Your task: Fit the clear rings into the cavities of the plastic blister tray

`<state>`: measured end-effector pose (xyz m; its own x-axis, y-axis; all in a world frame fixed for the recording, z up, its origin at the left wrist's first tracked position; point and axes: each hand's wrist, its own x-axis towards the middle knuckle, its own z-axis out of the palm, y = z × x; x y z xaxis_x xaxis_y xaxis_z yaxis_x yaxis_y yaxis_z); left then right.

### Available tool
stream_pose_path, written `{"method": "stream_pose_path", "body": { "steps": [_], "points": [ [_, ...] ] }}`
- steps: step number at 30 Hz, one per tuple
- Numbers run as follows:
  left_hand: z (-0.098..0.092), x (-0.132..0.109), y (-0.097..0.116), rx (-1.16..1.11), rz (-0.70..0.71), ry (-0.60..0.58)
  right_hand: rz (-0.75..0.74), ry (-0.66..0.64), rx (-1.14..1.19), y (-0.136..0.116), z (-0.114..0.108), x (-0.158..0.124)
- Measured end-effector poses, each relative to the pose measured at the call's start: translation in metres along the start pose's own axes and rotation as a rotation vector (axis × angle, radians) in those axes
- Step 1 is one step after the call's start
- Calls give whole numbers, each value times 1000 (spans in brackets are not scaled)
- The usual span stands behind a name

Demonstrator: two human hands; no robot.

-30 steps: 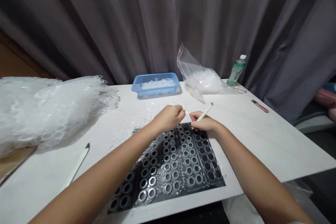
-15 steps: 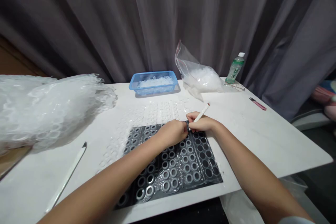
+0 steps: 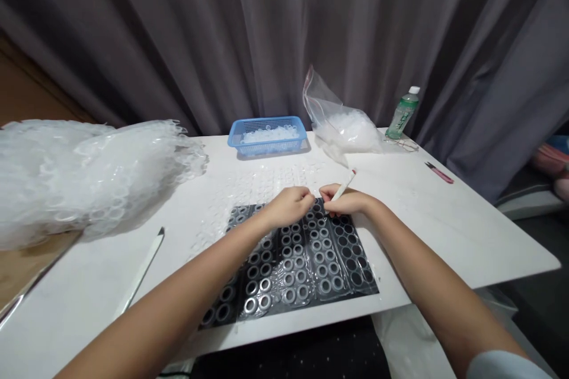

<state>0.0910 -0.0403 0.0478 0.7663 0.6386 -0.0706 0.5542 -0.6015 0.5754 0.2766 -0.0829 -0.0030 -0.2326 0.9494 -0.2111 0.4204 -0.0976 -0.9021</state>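
A black sheet (image 3: 306, 260) covered with rows of clear plastic rings lies on the white table (image 3: 466, 231) in front of me. My left hand (image 3: 288, 206) is closed in a pinch at the sheet's far edge, holding something too small to name. My right hand (image 3: 344, 201) is closed on a thin white stick tool (image 3: 344, 186) with a red tip, right beside the left hand. Both hands nearly touch above the top rows of rings. Loose clear rings (image 3: 262, 183) lie in rows on the table just beyond the sheet.
A blue basket (image 3: 267, 136) of clear rings and a clear bag (image 3: 344, 127) of them stand at the back. A green bottle (image 3: 402, 113) and a pink tool (image 3: 440, 172) are at the right. A big heap of clear plastic (image 3: 89, 172) fills the left; a white stick (image 3: 142, 272) lies near it.
My left hand dropped onto the sheet half a second ago and has lifted back toward the far edge. The right hand stayed in place with the stick.
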Motion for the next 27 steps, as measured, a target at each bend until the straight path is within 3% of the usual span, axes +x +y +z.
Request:
{"method": "stream_pose_path", "body": {
  "steps": [3, 6, 11, 18, 20, 24, 27],
  "points": [
    [8, -6, 3, 151, 42, -66, -9, 42, 21, 3, 5, -7],
    [18, -8, 7, 265, 71, -60, -45, 98, 35, 9, 12, -14],
    [29, -8, 7, 293, 222, -51, -78, 129, 13, 11, 17, -19],
    [34, -9, 7, 419, 175, -121, -106, 106, -40, 6, 16, -24],
    [27, -8, 8, 362, 178, -87, -132, 95, -68, 5, 16, -26],
    [12, -7, 11, 97, 137, 118, -144, 90, -50, 7, 16, -29],
    [13, -12, 12, 120, 138, 96, -134, 99, 36, 9, 14, -31]
  ]
}}
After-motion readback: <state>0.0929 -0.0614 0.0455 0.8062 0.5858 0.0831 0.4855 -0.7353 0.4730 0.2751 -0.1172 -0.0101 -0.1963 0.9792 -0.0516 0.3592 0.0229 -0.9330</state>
